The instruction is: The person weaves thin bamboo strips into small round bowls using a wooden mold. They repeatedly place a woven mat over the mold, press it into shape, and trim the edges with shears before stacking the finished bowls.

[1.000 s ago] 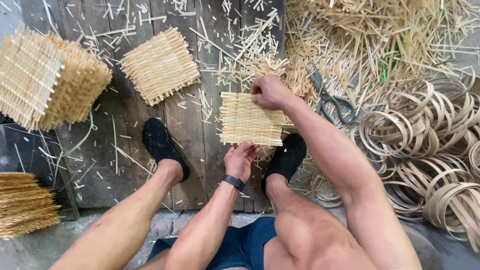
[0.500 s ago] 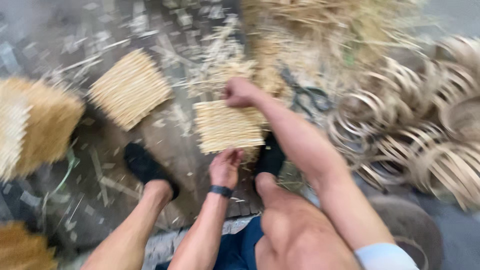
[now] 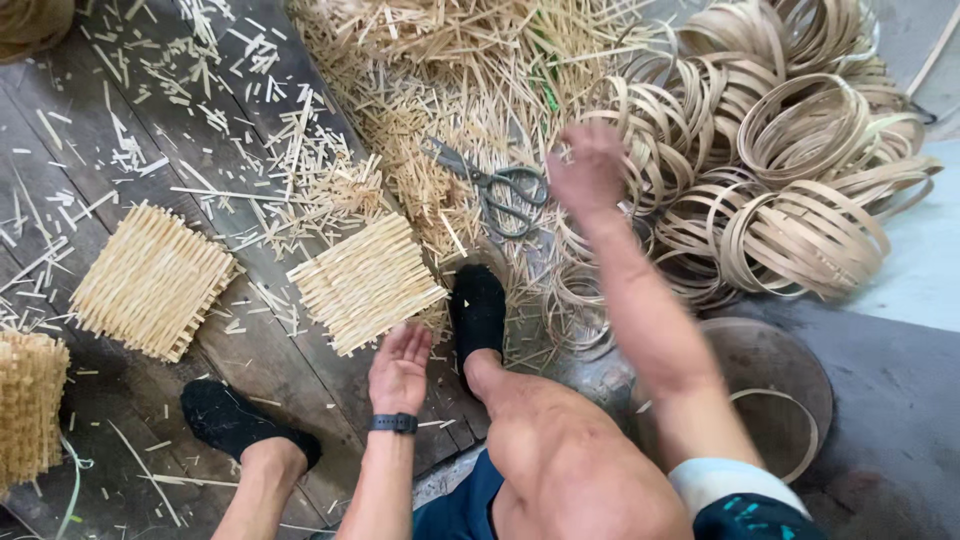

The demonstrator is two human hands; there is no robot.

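Note:
A square woven bamboo mat [image 3: 366, 282] lies on the dark wooden planks between my feet. My left hand [image 3: 400, 366] rests at the mat's near edge, fingers apart, holding nothing. My right hand [image 3: 588, 168] is raised and blurred over the heap of bent bamboo hoops [image 3: 790, 170], just right of the metal scissors [image 3: 492, 184]. I cannot see anything clearly held in it. My black-socked feet [image 3: 478, 308] sit either side of the mat.
Another woven mat [image 3: 152, 282] lies to the left, with a stack of mats [image 3: 30, 405] at the left edge. Cut bamboo slivers [image 3: 440, 90] litter the planks. A round dark disc [image 3: 770, 385] sits under my right arm.
My right hand has left the woven mat's far corner and swung right to the hoops by the scissors. The view has turned right. My left hand stays at the mat's near edge.

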